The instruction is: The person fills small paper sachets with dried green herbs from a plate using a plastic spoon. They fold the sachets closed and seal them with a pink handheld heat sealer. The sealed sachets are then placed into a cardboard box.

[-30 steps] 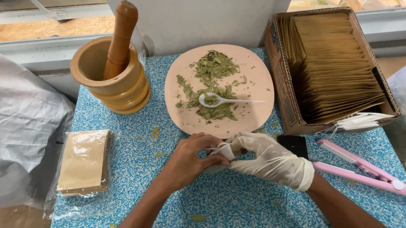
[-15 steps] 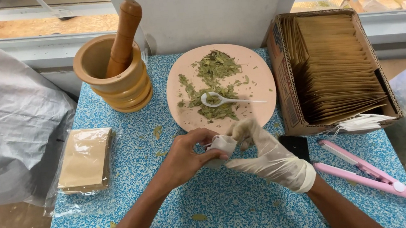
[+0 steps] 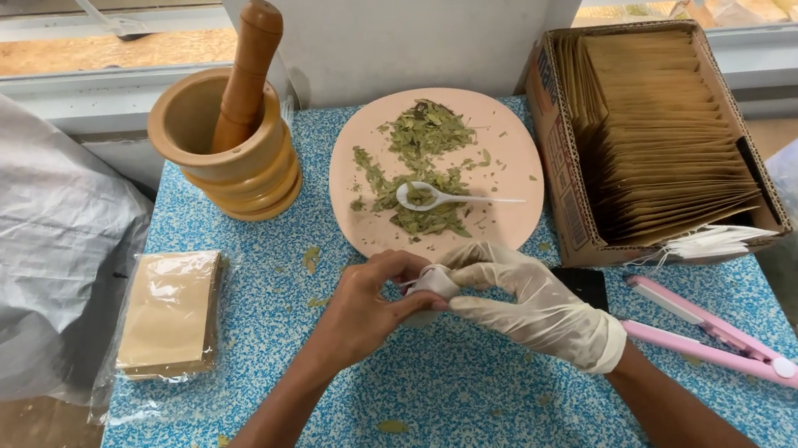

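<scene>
At the frame's centre, just below the pink plate (image 3: 511, 158) of dried leaves, the bare left hand (image 3: 361, 309) and gloved right hand (image 3: 526, 302) pinch a small white sachet (image 3: 435, 279) between their fingers above the blue speckled desk (image 3: 242, 418).

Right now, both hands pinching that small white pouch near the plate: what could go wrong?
1. The small white pouch is pinched between the bare left hand and the gloved right hand; a slip could spill whatever is in it onto the blue table.
2. The plate of dried leaves sits just beyond the fingers; a nudge could scatter more, and the white spoon could roll off.
</scene>
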